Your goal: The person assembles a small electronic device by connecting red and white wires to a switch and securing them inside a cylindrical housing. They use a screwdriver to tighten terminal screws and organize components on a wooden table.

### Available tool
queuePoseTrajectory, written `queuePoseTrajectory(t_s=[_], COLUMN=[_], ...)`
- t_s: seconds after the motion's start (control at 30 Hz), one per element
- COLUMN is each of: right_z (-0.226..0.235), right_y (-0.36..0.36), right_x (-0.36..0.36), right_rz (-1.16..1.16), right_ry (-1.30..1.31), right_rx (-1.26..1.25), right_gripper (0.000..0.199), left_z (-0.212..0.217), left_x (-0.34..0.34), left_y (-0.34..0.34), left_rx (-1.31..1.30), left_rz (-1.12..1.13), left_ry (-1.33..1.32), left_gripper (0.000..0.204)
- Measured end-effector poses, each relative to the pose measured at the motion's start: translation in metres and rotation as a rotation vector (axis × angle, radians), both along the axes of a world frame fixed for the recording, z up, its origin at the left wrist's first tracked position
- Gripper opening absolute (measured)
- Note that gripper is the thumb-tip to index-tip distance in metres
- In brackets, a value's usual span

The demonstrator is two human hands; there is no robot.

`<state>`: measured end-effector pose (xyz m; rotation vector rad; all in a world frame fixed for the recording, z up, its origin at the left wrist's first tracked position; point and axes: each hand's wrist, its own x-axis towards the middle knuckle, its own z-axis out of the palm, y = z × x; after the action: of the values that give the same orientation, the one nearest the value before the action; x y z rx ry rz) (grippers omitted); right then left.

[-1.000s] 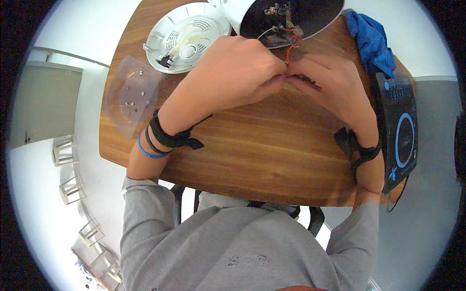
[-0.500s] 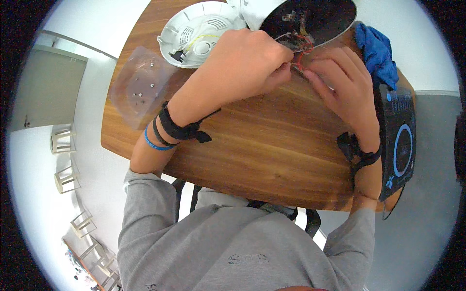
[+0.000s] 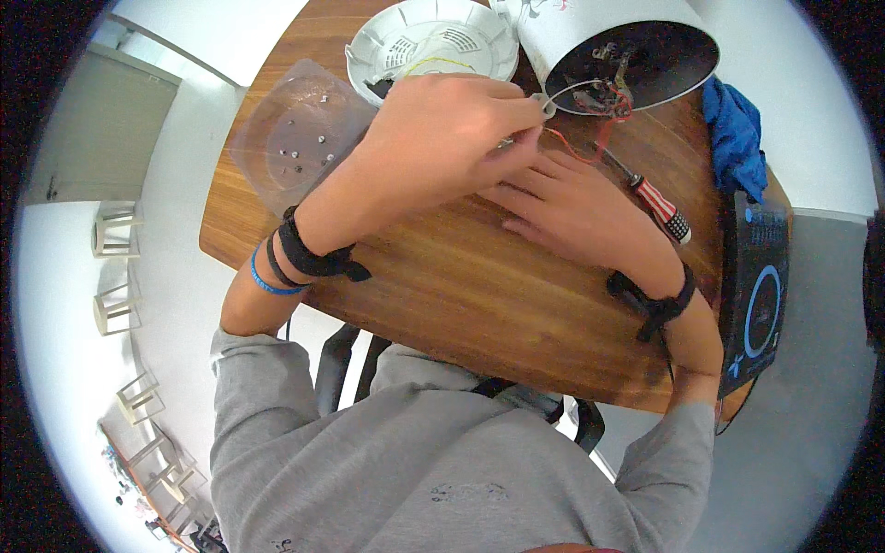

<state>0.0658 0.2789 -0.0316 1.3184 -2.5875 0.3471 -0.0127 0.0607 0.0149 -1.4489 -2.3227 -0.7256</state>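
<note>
Two hands meet at the far edge of the wooden worktop [image 3: 479, 304], just below the open underside of a white appliance housing [image 3: 616, 41] lying on its side. Left hand [image 3: 433, 147], fingers drawn narrow, pinches a small pale part at its fingertips [image 3: 544, 106], from which thin wires [image 3: 599, 129] in red and grey run into the dark interior of the housing. Right hand [image 3: 576, 207] lies beneath it, fingers loosely curled against the worktop and touching the left hand; whether it holds anything cannot be told. Compared with half a second earlier, the left hand has lifted and drawn slightly toward the person, so the wires now stand clear of the housing mouth, and a screwdriver with a red-and-white striped handle [image 3: 656, 201] lies uncovered beside the right hand. Judged from this, the wired part is being drawn out rather than fastened. Also shown: a white vented base cover [image 3: 406, 41], a clear plastic tray with loose screws [image 3: 295, 138], a blue cloth [image 3: 737, 138], a dark box [image 3: 756, 286]
</note>
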Motion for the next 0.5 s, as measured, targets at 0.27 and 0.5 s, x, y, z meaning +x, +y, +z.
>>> queuePoseTrajectory(t_s=[0.27, 0.5], right_z=[-0.017, -0.017], right_y=[-0.048, -0.086], right_x=[-0.063, -0.102], right_rz=[0.132, 0.298], right_ry=[-0.205, 0.068], right_rx=[-0.231, -0.28], right_gripper=[0.027, 0.016], left_z=[0.008, 0.026], left_x=[0.004, -0.021], left_y=[-0.019, -0.051], left_rx=[0.074, -0.006], left_rz=[0.063, -0.093], left_ry=[0.11, 0.1], left_gripper=[0.012, 0.017])
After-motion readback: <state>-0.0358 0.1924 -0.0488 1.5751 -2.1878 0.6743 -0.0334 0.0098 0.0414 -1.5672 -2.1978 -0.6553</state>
